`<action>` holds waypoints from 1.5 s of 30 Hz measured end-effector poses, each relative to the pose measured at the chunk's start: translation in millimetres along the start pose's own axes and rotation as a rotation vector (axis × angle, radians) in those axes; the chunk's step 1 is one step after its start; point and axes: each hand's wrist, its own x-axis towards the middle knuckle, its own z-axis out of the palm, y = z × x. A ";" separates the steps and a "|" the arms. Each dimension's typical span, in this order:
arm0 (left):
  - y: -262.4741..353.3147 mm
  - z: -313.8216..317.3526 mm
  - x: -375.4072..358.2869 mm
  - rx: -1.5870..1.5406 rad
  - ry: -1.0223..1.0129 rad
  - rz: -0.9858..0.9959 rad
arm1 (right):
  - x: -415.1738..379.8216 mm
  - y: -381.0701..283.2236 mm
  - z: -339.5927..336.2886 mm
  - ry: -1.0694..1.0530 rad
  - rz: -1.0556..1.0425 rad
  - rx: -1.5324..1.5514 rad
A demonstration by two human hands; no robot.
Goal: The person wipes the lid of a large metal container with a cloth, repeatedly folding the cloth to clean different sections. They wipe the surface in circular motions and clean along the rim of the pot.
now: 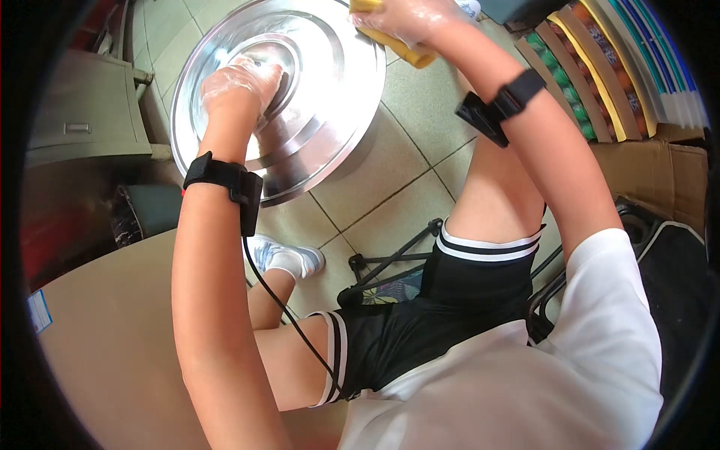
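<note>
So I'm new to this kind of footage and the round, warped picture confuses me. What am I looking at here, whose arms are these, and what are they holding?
There is no machine here: the one picture comes from a camera worn on a person's head, looking down at their own arms, and its wide lens bends the edges. Both hands wear thin clear plastic gloves, and each wrist carries a black strap with a small device; a cable runs from the left one. The left hand grips the raised centre of a large round steel lid, which stands tilted above the tiled floor. The right hand presses a yellow sponge against the lid's upper rim. Below are the person's knees, black shorts and white shirt. At the right, stacked coloured trays rest on a cardboard box.
</note>
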 end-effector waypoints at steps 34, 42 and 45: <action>3.1 3.6 1.8 -0.074 0.033 -0.039 | -11.0 3.0 8.3 0.597 -0.613 -0.300; 4.6 6.2 3.6 -0.029 0.030 -0.048 | 27.3 13.1 6.8 0.274 -0.904 -0.558; 4.2 3.8 2.6 -0.052 0.011 -0.050 | 38.8 19.2 6.3 0.353 -1.107 -0.468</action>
